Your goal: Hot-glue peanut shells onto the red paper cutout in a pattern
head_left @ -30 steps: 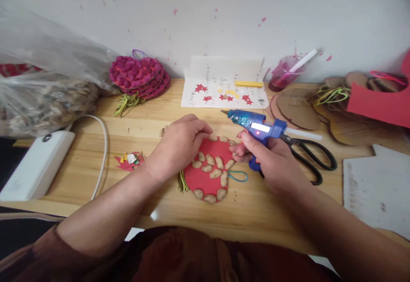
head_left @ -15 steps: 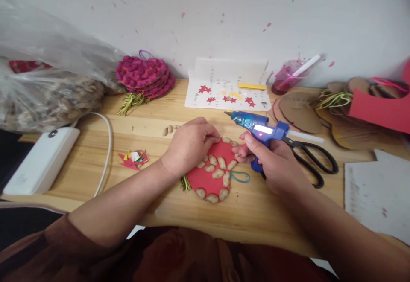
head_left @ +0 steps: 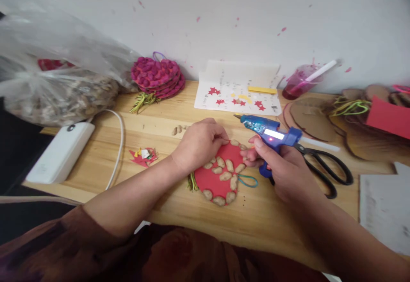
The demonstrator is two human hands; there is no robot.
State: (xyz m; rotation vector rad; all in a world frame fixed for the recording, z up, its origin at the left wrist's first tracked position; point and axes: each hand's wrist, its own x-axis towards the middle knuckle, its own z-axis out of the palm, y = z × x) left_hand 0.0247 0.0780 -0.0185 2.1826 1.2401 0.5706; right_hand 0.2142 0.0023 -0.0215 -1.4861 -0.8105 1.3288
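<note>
My right hand [head_left: 285, 167] is wrapped around a blue hot glue gun [head_left: 261, 126], its nozzle pointing left above the table and a white glue stick [head_left: 320, 144] sticking out of its back. A red cutout [head_left: 209, 182] lies on the table, with peanuts [head_left: 226, 175] along its edge and across its middle. It has a teal loop [head_left: 248, 181] on its right and green strands [head_left: 192, 181] on its left. My left hand [head_left: 205, 141] is closed at the cutout's upper edge, fingertips pinched down; what they hold, if anything, is hidden.
Loose peanuts [head_left: 177, 130] lie beyond my left hand. Black-handled scissors [head_left: 336, 167] rest beside the glue gun. A white power bank [head_left: 60, 152] and a bag of peanuts [head_left: 73, 98] are at left. Purple-red decorations [head_left: 156, 77], a paper sheet [head_left: 208, 103] and a cup [head_left: 297, 83] stand behind.
The head view has turned slightly left, so everything appears further right. Both hands keep nearly the same place over the cutout, and the glue gun stays in my right hand.
</note>
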